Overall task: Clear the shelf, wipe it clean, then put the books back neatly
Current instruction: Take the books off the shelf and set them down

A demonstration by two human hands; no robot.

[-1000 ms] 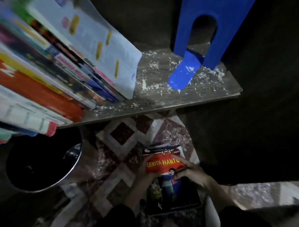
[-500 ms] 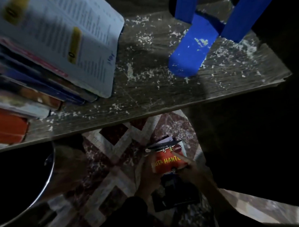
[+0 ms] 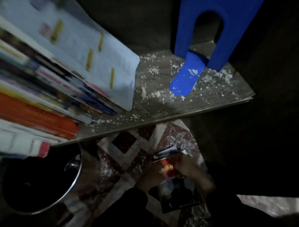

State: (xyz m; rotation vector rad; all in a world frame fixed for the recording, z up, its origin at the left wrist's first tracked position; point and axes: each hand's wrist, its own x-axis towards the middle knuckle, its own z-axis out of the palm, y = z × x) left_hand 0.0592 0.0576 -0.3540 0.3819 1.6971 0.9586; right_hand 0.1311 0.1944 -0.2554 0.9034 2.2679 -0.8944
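Under shelf point(image 3: 162, 111) | red book point(image 3: 164, 166) lengthwise toward shelf | right hand point(image 3: 188, 168) grips

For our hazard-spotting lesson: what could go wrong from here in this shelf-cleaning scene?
1. The row of leaning books has no support; the blue arched bookend stands apart, so they might slide flat.
2. Their ends overhang the grey wooden shelf above the round black metal-rimmed bin; one could drop in.
3. White crumbs could be wiped onto the red-covered book held below.
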